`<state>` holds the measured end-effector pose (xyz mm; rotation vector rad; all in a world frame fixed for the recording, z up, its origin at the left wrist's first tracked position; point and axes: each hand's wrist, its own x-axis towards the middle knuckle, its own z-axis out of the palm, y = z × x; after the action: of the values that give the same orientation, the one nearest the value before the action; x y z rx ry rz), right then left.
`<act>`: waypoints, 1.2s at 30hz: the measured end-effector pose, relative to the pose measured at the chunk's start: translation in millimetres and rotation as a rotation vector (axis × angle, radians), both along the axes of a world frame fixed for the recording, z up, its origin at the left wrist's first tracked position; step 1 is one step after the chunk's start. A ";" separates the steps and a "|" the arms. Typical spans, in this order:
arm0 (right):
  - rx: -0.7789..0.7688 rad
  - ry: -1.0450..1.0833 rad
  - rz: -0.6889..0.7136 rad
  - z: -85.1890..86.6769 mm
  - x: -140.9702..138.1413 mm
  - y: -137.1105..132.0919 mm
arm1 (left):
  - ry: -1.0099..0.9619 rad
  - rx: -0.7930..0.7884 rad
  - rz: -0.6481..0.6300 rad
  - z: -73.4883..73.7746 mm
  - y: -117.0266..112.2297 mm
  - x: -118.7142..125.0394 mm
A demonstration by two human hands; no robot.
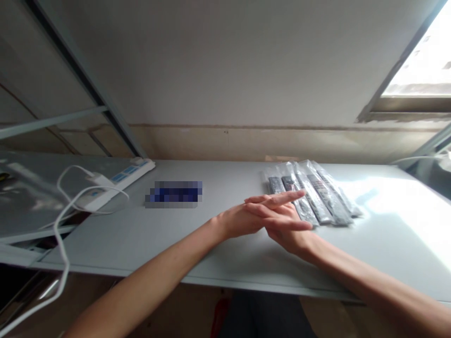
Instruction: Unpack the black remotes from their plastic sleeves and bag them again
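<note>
My left hand [248, 218] lies across my right hand [287, 230], the two touching above the table. The left hand's fingers are stretched out and apart, pointing right. Most of the right hand's fingers are hidden under or behind the left hand, so their pose is unclear. No object shows in either hand. Just beyond them lies a row of several clear plastic bags [319, 197], each with a long dark item inside. The hands cover the near ends of the leftmost bags.
The grey table [148, 244] runs along a wall. A blurred-out dark blue object [176, 194] lies at left. Behind it a white power strip [120, 184] has a white cable [65, 253] hanging over the front edge. Metal frame posts stand at left; sunlight falls at right.
</note>
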<state>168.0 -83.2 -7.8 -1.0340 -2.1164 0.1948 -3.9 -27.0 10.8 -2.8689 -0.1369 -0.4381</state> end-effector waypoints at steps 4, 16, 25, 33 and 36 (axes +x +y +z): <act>0.047 -0.066 0.073 7.5 -1.1 4.9 | -0.170 -0.227 -0.046 -6.3 2.2 -0.4; 0.071 -0.316 -0.558 20.0 50.6 29.7 | -0.633 -0.294 0.526 -3.5 40.3 -51.6; -0.016 -0.457 -0.439 17.1 43.6 37.4 | -0.525 -0.467 0.538 -8.2 45.2 -47.5; -0.104 -0.566 -0.397 17.7 24.3 22.3 | -0.447 -0.569 0.600 -12.1 46.4 -49.0; -0.100 -0.531 -0.306 14.7 24.2 21.1 | -0.477 -0.582 0.648 -13.8 48.9 -51.1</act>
<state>192.2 -62.1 6.9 -1.5888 -2.3832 -0.1439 -54.9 21.9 -3.0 -2.9126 -1.4280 -1.0546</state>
